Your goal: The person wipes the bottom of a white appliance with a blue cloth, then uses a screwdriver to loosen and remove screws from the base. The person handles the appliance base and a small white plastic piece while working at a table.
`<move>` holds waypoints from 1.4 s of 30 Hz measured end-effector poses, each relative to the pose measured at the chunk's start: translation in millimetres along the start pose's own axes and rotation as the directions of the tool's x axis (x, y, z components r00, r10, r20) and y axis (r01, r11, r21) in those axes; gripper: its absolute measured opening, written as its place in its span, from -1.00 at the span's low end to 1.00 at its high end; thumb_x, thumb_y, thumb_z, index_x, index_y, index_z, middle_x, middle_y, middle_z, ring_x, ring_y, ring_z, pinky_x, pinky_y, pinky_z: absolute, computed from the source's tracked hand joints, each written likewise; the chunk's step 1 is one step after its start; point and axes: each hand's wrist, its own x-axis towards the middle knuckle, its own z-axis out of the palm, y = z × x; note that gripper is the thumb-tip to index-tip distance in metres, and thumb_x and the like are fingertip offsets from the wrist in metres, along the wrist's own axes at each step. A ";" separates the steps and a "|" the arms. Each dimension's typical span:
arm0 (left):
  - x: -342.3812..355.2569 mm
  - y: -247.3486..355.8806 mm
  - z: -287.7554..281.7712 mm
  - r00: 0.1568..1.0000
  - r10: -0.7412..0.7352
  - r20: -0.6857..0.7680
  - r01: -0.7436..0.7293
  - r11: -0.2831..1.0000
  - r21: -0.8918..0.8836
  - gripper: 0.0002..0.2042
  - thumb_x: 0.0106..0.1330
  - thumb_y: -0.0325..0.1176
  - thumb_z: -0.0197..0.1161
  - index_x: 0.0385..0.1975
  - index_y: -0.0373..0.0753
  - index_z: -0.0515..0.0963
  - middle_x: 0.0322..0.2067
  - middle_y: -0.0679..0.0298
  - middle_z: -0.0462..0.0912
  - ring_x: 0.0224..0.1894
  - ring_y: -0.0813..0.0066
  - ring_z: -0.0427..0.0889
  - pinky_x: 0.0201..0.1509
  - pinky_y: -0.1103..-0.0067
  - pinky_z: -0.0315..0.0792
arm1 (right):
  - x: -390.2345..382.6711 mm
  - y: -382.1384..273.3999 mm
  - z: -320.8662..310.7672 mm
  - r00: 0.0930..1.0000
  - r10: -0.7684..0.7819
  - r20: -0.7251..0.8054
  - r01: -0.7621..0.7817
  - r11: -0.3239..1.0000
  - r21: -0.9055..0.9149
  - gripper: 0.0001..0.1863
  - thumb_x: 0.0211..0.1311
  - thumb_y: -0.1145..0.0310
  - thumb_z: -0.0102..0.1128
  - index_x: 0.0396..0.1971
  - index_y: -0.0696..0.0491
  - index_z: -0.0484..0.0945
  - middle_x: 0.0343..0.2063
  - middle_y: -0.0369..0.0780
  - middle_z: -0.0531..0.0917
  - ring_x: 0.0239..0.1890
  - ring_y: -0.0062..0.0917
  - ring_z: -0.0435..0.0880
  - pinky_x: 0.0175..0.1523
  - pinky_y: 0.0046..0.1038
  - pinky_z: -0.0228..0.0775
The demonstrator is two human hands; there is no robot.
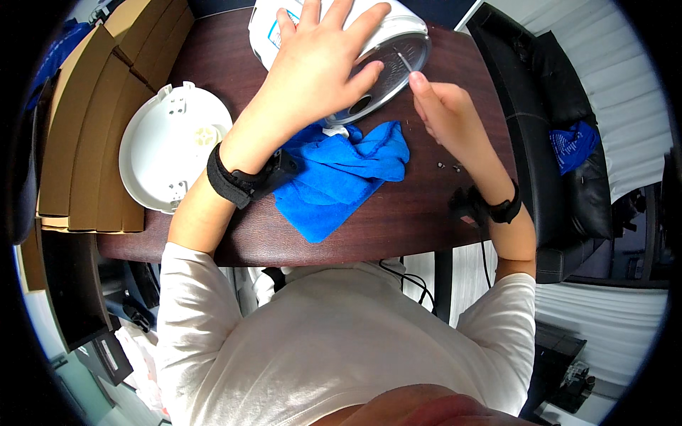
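Observation:
A white appliance (398, 27) with a dark see-through oval panel (398, 60) lies at the far edge of the table. My left hand (323, 60) rests on top of it, fingers spread. Beside the panel, my right hand (446, 113) is closed, with a thin metal rod (405, 62) between thumb and fingers. The rod's tip is over the panel; whether it touches cannot be made out. A crumpled blue cloth (341, 170) lies below the appliance. At the left sits a round white cover (160, 153) with clips on its rim, inner side up.
Cardboard boxes (89, 135) stand along the left of the dark wooden table (245, 238). Several tiny metal pieces, perhaps screws (457, 168), lie near my right wrist. A black sofa (529, 142) with a blue bag (574, 147) stands to the right.

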 end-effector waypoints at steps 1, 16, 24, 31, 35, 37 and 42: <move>0.0 -0.2 0.5 1.000 0.000 -0.001 0.000 1.000 0.006 -0.42 0.20 -0.15 0.21 0.27 0.14 0.26 0.29 0.02 0.20 0.32 -0.26 0.10 0.19 -0.22 0.05 | 2.0 0.1 1.2 0.992 -0.109 -0.063 0.101 0.988 -0.119 -0.37 0.39 0.01 -0.08 -0.78 0.20 0.42 -0.85 -0.16 0.39 -0.82 -0.48 0.40 -0.67 -0.43 0.19; 6.7 6.9 -18.1 0.989 -0.058 0.138 0.068 0.995 -0.074 -0.45 0.19 -0.34 0.20 0.22 -0.19 0.28 0.24 -0.20 0.15 0.24 -0.44 0.12 0.14 -0.22 0.12 | -0.3 -18.1 3.4 0.964 -0.226 -0.139 0.146 0.889 -0.433 -0.43 0.33 0.04 0.02 -0.79 0.14 0.48 -0.85 -0.06 0.43 -0.77 -0.18 0.50 -0.64 -0.31 0.30; 0.7 -0.1 0.7 1.000 -0.009 -0.001 0.009 0.999 0.032 -0.43 0.21 -0.26 0.23 0.26 0.15 0.27 0.29 0.08 0.21 0.30 -0.23 0.14 0.15 -0.17 0.13 | 4.7 -19.6 5.2 0.943 -0.293 -0.160 0.176 0.843 -0.508 -0.43 0.32 0.04 0.04 -0.80 0.12 0.48 -0.84 -0.04 0.44 -0.75 -0.16 0.52 -0.63 -0.28 0.33; 6.0 3.7 -14.9 0.986 -0.049 0.160 0.054 0.998 -0.029 -0.42 0.18 -0.28 0.20 0.24 -0.18 0.25 0.26 -0.19 0.13 0.25 -0.44 0.10 0.14 -0.24 0.10 | -2.1 -16.3 2.0 0.967 -0.203 -0.153 0.112 0.879 -0.463 -0.43 0.34 0.05 0.03 -0.79 0.15 0.48 -0.86 -0.07 0.41 -0.80 -0.21 0.48 -0.65 -0.33 0.27; 6.8 4.5 -15.7 0.982 -0.060 0.179 0.067 0.997 -0.035 -0.38 0.18 -0.20 0.19 0.27 -0.16 0.22 0.28 -0.17 0.10 0.27 -0.44 0.06 0.15 -0.26 0.07 | -0.1 -16.3 2.3 0.965 -0.226 -0.133 0.148 0.887 -0.437 -0.45 0.35 0.08 0.03 -0.76 0.18 0.46 -0.85 -0.08 0.36 -0.80 -0.31 0.39 -0.64 -0.36 0.20; 5.6 2.1 -10.1 0.984 -0.057 0.168 0.055 0.998 0.014 -0.41 0.18 -0.24 0.19 0.25 -0.17 0.24 0.27 -0.18 0.13 0.26 -0.44 0.09 0.15 -0.25 0.09 | 0.6 -15.0 3.4 0.960 -0.244 -0.139 0.163 0.888 -0.431 -0.49 0.37 0.14 0.04 -0.70 0.22 0.41 -0.82 -0.12 0.25 -0.81 -0.51 0.22 -0.64 -0.43 0.03; 3.7 2.3 -10.6 0.985 -0.058 0.161 0.057 0.998 0.015 -0.35 0.12 -0.26 0.27 0.26 -0.16 0.23 0.27 -0.16 0.13 0.27 -0.41 0.09 0.16 -0.24 0.08 | -0.4 -14.1 4.2 0.956 -0.253 -0.148 0.164 0.881 -0.445 -0.51 0.36 0.16 0.04 -0.70 0.21 0.43 -0.82 -0.08 0.27 -0.82 -0.46 0.26 -0.64 -0.43 0.05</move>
